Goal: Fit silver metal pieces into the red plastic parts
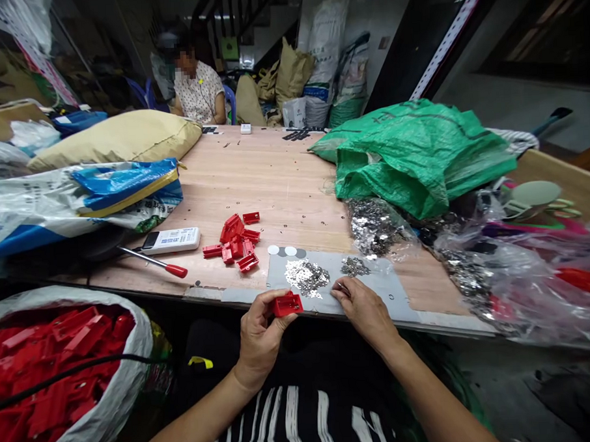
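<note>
My left hand (264,333) grips a small red plastic box (287,305) between thumb and fingers at the table's front edge. Its open side faces me, and small metal bits show inside. My right hand (360,303) is closed in a pinch at the edge of the grey mat (386,289); whatever its fingertips hold is too small to make out. Just beyond them on the mat lie a pile of small shiny metal pieces (307,277) and a smaller, darker pile (354,266). Several more red boxes (234,240) are heaped to the left of the mat.
Left of the table stands a white sack (143,319) full of red boxes. A red-handled lever (176,270) sticks out near a white packet (171,240). On the right lie a green sack (409,151) and clear bags of metal pieces (378,227). A person (198,88) sits opposite.
</note>
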The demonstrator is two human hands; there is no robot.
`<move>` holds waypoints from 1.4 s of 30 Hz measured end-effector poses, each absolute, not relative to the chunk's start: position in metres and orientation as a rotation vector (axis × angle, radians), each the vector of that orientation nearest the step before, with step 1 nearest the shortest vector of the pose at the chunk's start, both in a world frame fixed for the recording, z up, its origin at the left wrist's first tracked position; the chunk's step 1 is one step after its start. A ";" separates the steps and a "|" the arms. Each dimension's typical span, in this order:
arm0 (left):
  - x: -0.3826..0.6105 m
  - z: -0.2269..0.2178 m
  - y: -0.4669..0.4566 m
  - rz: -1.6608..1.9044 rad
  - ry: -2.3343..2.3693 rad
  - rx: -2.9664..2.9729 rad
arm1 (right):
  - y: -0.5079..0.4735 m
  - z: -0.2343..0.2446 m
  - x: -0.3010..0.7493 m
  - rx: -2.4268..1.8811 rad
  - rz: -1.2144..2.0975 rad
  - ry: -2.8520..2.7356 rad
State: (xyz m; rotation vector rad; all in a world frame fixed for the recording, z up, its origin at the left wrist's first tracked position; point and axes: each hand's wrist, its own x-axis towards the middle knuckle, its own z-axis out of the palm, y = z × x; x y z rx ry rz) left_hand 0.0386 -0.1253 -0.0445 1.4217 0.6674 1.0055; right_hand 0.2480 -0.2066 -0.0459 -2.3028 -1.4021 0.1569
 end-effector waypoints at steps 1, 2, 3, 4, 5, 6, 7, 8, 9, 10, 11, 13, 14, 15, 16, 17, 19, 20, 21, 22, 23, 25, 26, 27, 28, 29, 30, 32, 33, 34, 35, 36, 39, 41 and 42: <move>0.038 -0.046 -0.125 1.016 0.670 1.455 | -0.207 -0.046 0.248 -2.297 0.148 -1.400; 0.038 -0.046 -0.125 1.026 0.671 1.483 | -0.207 -0.046 0.248 -2.286 0.141 -1.396; 0.038 -0.047 -0.125 1.031 0.673 1.505 | -0.207 -0.047 0.249 -2.274 0.142 -1.386; 0.038 -0.046 -0.125 1.036 0.673 1.514 | -0.207 -0.047 0.249 -2.260 0.159 -1.370; 0.038 -0.046 -0.125 1.034 0.668 1.506 | -0.207 -0.047 0.248 -2.240 0.197 -1.348; 0.038 -0.044 -0.124 1.021 0.660 1.475 | -0.207 -0.046 0.248 -2.208 0.255 -1.323; 0.039 -0.043 -0.124 1.000 0.648 1.421 | -0.206 -0.045 0.246 -2.163 0.325 -1.300; 0.039 -0.042 -0.124 0.976 0.633 1.347 | -0.206 -0.043 0.244 -2.105 0.401 -1.282; 0.040 -0.040 -0.123 0.952 0.620 1.263 | -0.205 -0.040 0.241 -2.033 0.472 -1.273; 0.041 -0.039 -0.123 0.928 0.611 1.178 | -0.204 -0.037 0.237 -1.954 0.535 -1.269; 0.041 -0.038 -0.122 0.906 0.609 1.102 | -0.202 -0.032 0.233 -1.877 0.589 -1.268; 0.043 -0.036 -0.122 0.869 0.609 0.990 | -0.200 -0.023 0.222 -1.749 0.662 -1.272; 0.043 -0.035 -0.122 0.850 0.606 0.952 | -0.199 -0.018 0.217 -1.708 0.682 -1.280; 0.043 -0.035 -0.122 0.831 0.600 0.921 | -0.198 -0.013 0.211 -1.685 0.691 -1.298; 0.044 -0.034 -0.122 0.817 0.592 0.895 | -0.197 -0.009 0.207 -1.676 0.687 -1.330; 0.044 -0.033 -0.122 0.806 0.582 0.873 | -0.196 -0.006 0.203 -1.671 0.672 -1.374; 0.044 -0.032 -0.122 0.795 0.560 0.833 | -0.194 -0.002 0.199 -1.654 0.624 -1.476; 0.044 -0.031 -0.122 0.792 0.550 0.814 | -0.192 -0.001 0.198 -1.638 0.602 -1.523; 0.044 -0.030 -0.121 0.786 0.541 0.796 | -0.192 -0.001 0.198 -1.617 0.586 -1.560; 0.044 -0.029 -0.120 0.780 0.533 0.779 | -0.191 -0.001 0.198 -1.592 0.582 -1.587; 0.045 -0.028 -0.119 0.772 0.525 0.767 | -0.190 -0.001 0.198 -1.565 0.587 -1.608; 0.045 -0.027 -0.117 0.752 0.506 0.756 | -0.189 0.000 0.200 -1.501 0.624 -1.637; 0.045 -0.026 -0.116 0.740 0.493 0.754 | -0.189 0.000 0.201 -1.471 0.654 -1.647; 0.045 -0.026 -0.115 0.724 0.477 0.753 | -0.189 0.000 0.202 -1.446 0.690 -1.650; 0.045 -0.025 -0.114 0.707 0.462 0.755 | -0.189 0.000 0.203 -1.433 0.733 -1.645; 0.044 -0.025 -0.114 0.687 0.449 0.757 | -0.189 0.000 0.203 -1.431 0.777 -1.629; 0.044 -0.025 -0.114 0.669 0.440 0.759 | -0.189 0.000 0.203 -1.438 0.823 -1.605; 0.044 -0.025 -0.115 0.642 0.431 0.758 | -0.190 -0.002 0.203 -1.457 0.919 -1.524; 0.044 -0.025 -0.114 0.638 0.432 0.756 | -0.190 -0.003 0.203 -1.464 0.959 -1.468; 0.044 -0.026 -0.114 0.641 0.438 0.756 | -0.191 -0.004 0.203 -1.468 0.988 -1.406; 0.044 -0.027 -0.113 0.649 0.449 0.763 | -0.192 -0.005 0.203 -1.472 1.001 -1.347; 0.044 -0.028 -0.111 0.660 0.466 0.780 | -0.194 -0.006 0.204 -1.483 1.000 -1.302; 0.044 -0.036 -0.101 0.720 0.540 0.925 | -0.197 -0.009 0.208 -1.581 0.924 -1.302; 0.044 -0.044 -0.093 0.767 0.592 1.114 | -0.198 -0.013 0.210 -1.666 0.831 -1.397; 0.044 -0.049 -0.088 0.788 0.615 1.230 | -0.197 -0.016 0.210 -1.702 0.775 -1.449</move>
